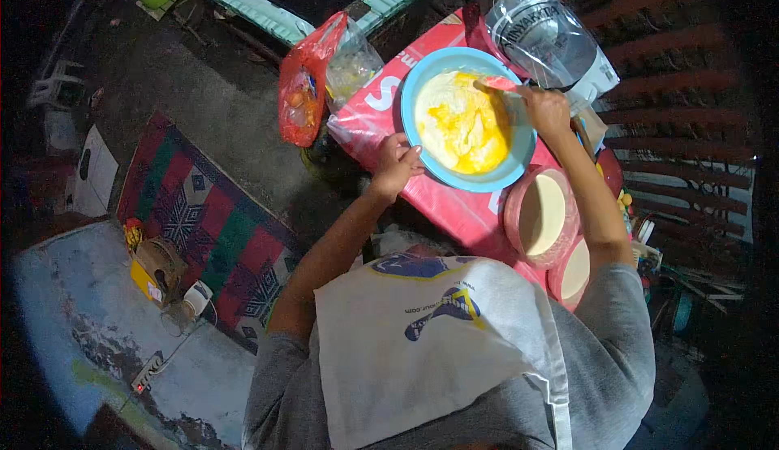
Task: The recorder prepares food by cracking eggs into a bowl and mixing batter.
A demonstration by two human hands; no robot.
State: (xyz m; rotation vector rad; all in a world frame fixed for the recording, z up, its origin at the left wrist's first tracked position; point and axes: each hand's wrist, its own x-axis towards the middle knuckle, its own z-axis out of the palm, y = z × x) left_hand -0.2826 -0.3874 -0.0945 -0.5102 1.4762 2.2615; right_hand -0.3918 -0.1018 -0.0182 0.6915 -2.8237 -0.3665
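A light blue plastic basin (pixel 420 161) stands on a table with a red printed cover (pixel 365 121). In it lies a pale batter (pixel 435 100) streaked with a yellow liquid (pixel 487 152). My right hand (pixel 548 112) is closed around the handle of a pinkish-red spatula (pixel 502 83), whose tip is in the mixture near the basin's far side. With bent fingers and thumb, my left hand (pixel 398 164) holds the basin's near left rim. Close to my right forearm are a pink container (pixel 514 206) with cream-coloured contents and a second such container (pixel 555 282), partly hidden by my sleeve.
Behind the basin, at the right, stands a large container under clear plastic (pixel 548 36). A red plastic bag (pixel 310 79) hangs at the table's left edge. On the left are a striped woven mat (pixel 207 225) and a ledge (pixel 201 383) bearing a power strip (pixel 148 372).
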